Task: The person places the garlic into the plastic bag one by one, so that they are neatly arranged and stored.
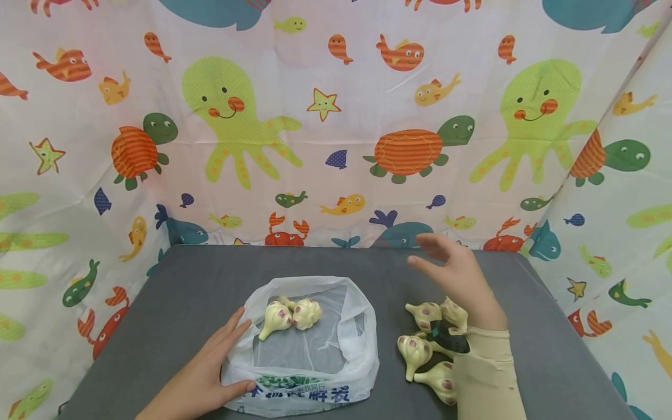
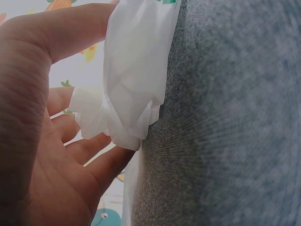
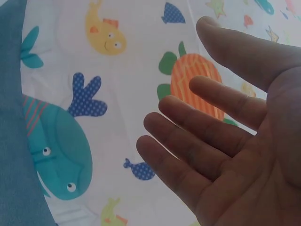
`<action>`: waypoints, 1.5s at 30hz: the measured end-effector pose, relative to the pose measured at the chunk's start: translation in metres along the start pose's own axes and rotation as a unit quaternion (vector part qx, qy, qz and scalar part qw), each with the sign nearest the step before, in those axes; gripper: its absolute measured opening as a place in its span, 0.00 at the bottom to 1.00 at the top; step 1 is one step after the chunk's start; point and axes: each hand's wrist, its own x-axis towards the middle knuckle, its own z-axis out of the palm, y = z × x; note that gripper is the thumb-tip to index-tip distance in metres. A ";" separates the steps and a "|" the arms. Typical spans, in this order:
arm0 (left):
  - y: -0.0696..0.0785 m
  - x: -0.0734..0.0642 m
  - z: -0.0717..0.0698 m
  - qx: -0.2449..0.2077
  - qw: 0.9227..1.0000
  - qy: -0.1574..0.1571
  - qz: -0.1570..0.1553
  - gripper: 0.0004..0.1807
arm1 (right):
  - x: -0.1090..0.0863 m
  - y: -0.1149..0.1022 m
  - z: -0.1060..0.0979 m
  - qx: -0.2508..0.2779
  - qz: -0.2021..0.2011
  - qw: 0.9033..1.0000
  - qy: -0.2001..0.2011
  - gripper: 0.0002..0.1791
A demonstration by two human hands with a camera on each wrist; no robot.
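A white plastic bag [image 1: 367,350] with green and blue print stands on the grey table, its mouth spread wide. Inside it, toward the back left, lie garlic bulbs [image 1: 277,318]. My left hand [image 1: 215,361] rests against the bag's left side, fingers extended along the edge and thumb at the front. The left wrist view shows the crumpled bag corner [image 2: 136,80] between that thumb and the fingers. My right hand [image 1: 451,271] is raised with nothing in it, its fingers and thumb apart. Near its wrist several more garlic bulbs [image 1: 416,352] lie to the right of the bag, partly hidden by the forearm.
Grey cloth covers the table [image 1: 220,280]. A white curtain [image 1: 325,64] printed with sea animals hangs along the back and both sides. A dark wrist strap [image 1: 446,337] and a cream sleeve [image 1: 488,373] are on the right arm, over the garlic pile.
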 end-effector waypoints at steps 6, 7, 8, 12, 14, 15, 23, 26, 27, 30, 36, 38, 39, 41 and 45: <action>0.000 -0.001 0.000 0.000 1.000 0.002 0.002 0.62 | -0.001 0.008 -0.006 0.002 0.001 1.000 0.008 0.32; 0.000 -0.001 0.000 -0.001 1.000 0.002 0.002 0.62 | -0.001 0.010 -0.006 0.003 0.001 1.000 0.009 0.32; 0.000 -0.001 0.000 -0.002 1.000 0.001 0.002 0.62 | -0.001 0.011 -0.007 0.004 0.003 1.000 0.010 0.33; 0.000 -0.001 -0.001 -0.004 1.000 0.000 0.003 0.62 | -0.003 0.015 -0.012 0.007 0.010 1.000 0.012 0.33; 0.001 -0.001 -0.001 -0.006 1.000 -0.001 0.002 0.62 | -0.004 0.016 -0.014 0.007 0.015 1.000 0.013 0.34; 0.001 -0.001 -0.001 -0.007 1.000 -0.002 0.001 0.62 | -0.005 0.017 -0.015 0.007 0.017 1.000 0.014 0.34; 0.002 -0.001 -0.001 -0.002 1.000 -0.002 0.000 0.62 | -0.009 0.023 -0.023 0.001 0.033 0.999 0.026 0.36; 0.002 -0.001 -0.001 0.003 1.000 0.000 0.003 0.62 | -0.010 0.026 -0.025 0.001 0.037 0.999 0.028 0.36; 0.002 -0.001 -0.001 0.004 1.000 0.001 0.004 0.61 | -0.010 0.027 -0.025 0.002 0.039 0.999 0.028 0.36; 0.002 -0.001 0.000 0.007 1.000 0.003 0.007 0.61 | -0.010 0.031 -0.027 0.002 0.050 0.998 0.027 0.37; 0.001 -0.001 0.000 0.005 1.000 0.004 0.007 0.61 | -0.012 0.039 -0.029 0.002 0.067 0.997 0.026 0.38; 0.001 -0.001 0.000 0.004 1.000 0.003 0.005 0.61 | -0.012 0.043 -0.030 0.001 0.072 0.997 0.028 0.38; 0.001 0.000 0.000 0.004 1.000 0.003 0.004 0.61 | -0.013 0.044 -0.031 0.001 0.074 0.997 0.029 0.38; 0.001 0.000 0.000 0.004 1.000 0.002 0.002 0.61 | -0.014 0.048 -0.032 0.002 0.075 0.997 0.030 0.38; 0.001 -0.001 0.001 0.007 1.000 0.006 0.003 0.62 | -0.014 0.055 -0.035 0.001 0.073 0.997 0.033 0.37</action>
